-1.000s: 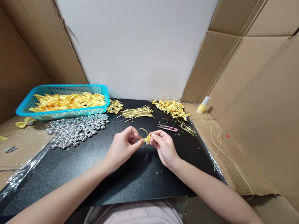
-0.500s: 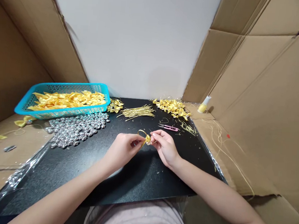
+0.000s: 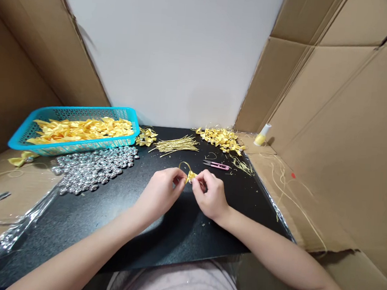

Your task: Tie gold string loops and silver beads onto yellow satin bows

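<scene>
Between my two hands, above the black table top, is a small yellow ribbon bow [image 3: 190,176]. A thin gold tie [image 3: 185,163] curves up from it in a loop. My left hand [image 3: 164,188] pinches the bow's left side between thumb and forefinger. From the other side my right hand [image 3: 210,193] pinches the bow's right edge, fingers curled. The fingertips cover much of the bow. Just beyond my right hand lie pink-handled thread snips [image 3: 216,165].
A blue basket [image 3: 17,141] of yellow bows stands back left, silver beads [image 3: 93,170] before it. Gold ties [image 3: 176,145] lie at mid-back, finished-looking bows [image 3: 223,139] to their right. Thread scraps [image 3: 242,166] and a thread spool [image 3: 262,135] are at right. Cardboard walls [image 3: 343,131] flank the table [image 3: 111,228].
My right hand has moved from the bow's tie end to its right edge, its fingers now more curled. My left hand keeps its pinch. The view has shifted slightly.
</scene>
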Demonstrator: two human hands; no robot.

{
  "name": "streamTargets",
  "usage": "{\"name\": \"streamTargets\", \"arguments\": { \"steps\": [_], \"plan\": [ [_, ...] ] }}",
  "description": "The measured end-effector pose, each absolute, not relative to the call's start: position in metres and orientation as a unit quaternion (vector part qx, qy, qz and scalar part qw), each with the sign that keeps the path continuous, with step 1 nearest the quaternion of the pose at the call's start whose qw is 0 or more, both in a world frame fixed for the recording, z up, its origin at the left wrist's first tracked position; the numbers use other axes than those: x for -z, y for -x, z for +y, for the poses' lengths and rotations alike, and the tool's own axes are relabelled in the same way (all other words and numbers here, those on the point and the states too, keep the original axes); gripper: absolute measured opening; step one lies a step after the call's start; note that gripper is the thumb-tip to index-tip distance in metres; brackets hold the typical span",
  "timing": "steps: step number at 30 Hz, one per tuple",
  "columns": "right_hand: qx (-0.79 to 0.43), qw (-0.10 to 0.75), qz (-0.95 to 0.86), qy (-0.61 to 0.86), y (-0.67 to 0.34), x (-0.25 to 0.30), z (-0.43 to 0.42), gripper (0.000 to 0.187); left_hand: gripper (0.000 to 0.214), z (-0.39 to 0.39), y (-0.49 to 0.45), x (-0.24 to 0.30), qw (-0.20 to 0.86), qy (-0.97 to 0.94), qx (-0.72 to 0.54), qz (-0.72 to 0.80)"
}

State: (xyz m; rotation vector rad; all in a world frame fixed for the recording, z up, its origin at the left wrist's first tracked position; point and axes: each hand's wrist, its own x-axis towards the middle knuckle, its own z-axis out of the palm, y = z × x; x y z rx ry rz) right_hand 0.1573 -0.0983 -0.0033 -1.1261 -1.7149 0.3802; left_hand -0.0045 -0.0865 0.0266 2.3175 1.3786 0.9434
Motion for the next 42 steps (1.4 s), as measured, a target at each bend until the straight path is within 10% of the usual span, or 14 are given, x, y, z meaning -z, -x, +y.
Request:
{"name": "streamTargets", "arguments": {
  "steps": [42],
  "plan": [
    [-0.039,0.456,-0.8,0.388,-0.151,0.015,-0.092,0.023,0.011,-0.093,0.004,-0.021,0.197,-0.75,-0.409,0.481]
  ]
}}
